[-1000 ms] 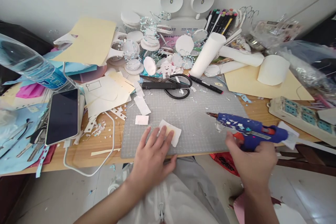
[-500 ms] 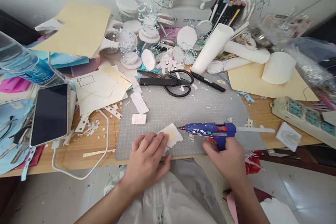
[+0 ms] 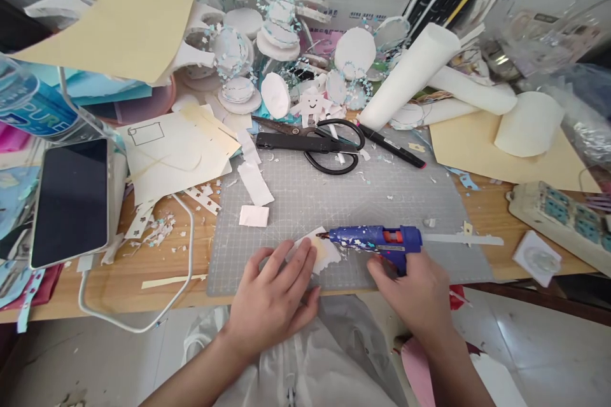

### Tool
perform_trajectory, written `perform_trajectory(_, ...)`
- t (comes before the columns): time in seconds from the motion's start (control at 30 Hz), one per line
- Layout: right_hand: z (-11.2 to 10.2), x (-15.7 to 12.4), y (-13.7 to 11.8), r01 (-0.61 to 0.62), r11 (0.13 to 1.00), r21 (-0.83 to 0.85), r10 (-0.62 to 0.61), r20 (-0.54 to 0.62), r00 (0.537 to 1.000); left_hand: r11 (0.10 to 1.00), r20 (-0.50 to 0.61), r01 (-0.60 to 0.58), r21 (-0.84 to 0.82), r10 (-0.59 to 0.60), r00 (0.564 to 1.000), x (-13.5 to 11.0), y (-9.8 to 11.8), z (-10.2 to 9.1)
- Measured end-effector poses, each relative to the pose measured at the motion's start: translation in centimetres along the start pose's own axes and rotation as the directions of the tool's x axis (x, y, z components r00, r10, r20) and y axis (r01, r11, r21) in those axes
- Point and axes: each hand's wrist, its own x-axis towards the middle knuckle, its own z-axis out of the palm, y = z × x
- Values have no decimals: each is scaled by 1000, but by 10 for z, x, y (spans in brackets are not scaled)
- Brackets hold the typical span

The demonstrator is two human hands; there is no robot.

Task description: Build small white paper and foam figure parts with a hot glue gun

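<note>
My right hand (image 3: 414,289) is wrapped round the handle of a blue hot glue gun (image 3: 358,236), which is spotted with white bits. A white glue stick (image 3: 458,239) sticks out of its back end. The gun's metal tip points left, over the top edge of a small white paper piece (image 3: 329,261) with a yellowish patch. My left hand (image 3: 277,289) lies on the left part of that piece, fingers stretched flat and covering some of it. Just beyond the left hand are a small folded white paper (image 3: 254,216) and a white paper strip (image 3: 255,182). All rest on the grey cutting mat (image 3: 396,187).
Black-handled scissors (image 3: 305,143) and a black marker (image 3: 394,146) lie on the far mat. White paper rolls (image 3: 410,76) and decorated white discs crowd the back. A phone (image 3: 71,197) and water bottle (image 3: 41,102) are left. A power strip (image 3: 563,210) sits right.
The glue gun has shifted left, bringing its tip from beside the paper piece to over its top edge. My left hand stays on the paper. The camera view has tilted down slightly.
</note>
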Motion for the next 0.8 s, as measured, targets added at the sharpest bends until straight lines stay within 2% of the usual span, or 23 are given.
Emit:
perform_trajectory(0.43, 3, 2, 1, 167, 978, -126, -180, -99, 979, 1000, -13, 8, -21, -9, 1000, 0, 0, 0)
perform_trajectory(0.8, -1, -2, 5, 220, 967, -131, -238, -141, 961, 1000, -22, 11, -18, -12, 1000, 0, 0, 1)
